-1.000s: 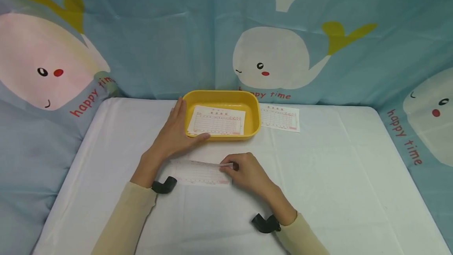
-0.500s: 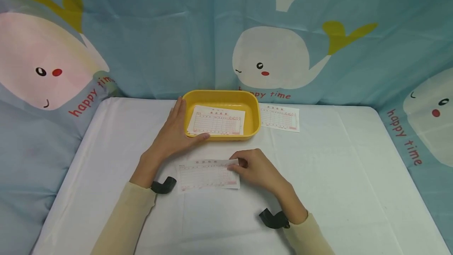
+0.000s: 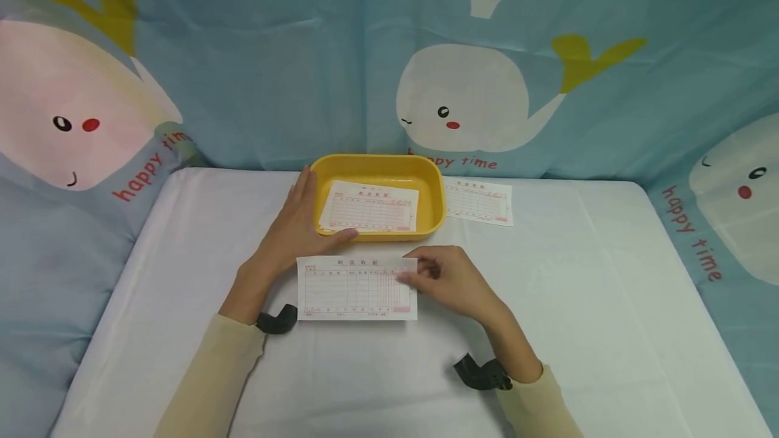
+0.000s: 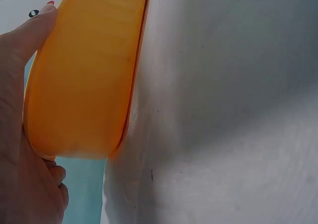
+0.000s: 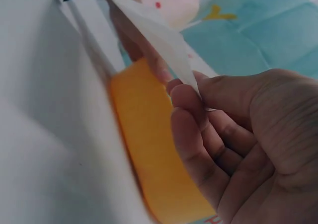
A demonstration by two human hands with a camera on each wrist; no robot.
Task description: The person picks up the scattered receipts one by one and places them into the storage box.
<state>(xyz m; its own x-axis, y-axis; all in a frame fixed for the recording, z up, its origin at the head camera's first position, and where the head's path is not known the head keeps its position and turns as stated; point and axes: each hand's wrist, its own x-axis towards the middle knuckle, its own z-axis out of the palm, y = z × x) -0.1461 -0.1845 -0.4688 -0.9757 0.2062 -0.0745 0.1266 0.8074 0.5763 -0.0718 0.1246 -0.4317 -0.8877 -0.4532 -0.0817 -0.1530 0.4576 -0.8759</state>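
My right hand (image 3: 453,282) pinches a white receipt slip (image 3: 356,293) with red print by its right edge, between thumb and fingers. The slip is in the air in front of the yellow plastic tray (image 3: 437,225); in the right wrist view, the receipt slip (image 5: 154,28) appears nearly edge-on. My left hand (image 3: 292,225) holds the tray at its front left corner, with the thumb along the front rim and the fingers along the left side. In the left wrist view, the tray (image 4: 84,80) fills the space beside the thumb. Several similar receipts (image 3: 371,210) lie inside the tray.
Another receipt (image 3: 479,201) lies on the white tablecloth (image 3: 578,303), its left end beside or behind the tray's right side. A blue curtain (image 3: 274,86) with whale prints hangs behind the table. Black camera mounts (image 3: 483,374) sit at both wrists.
My right hand has lifted the receipt slip and moved it slightly right and toward the tray, so its printed face shows flat and whole. My left hand has stayed on the tray.
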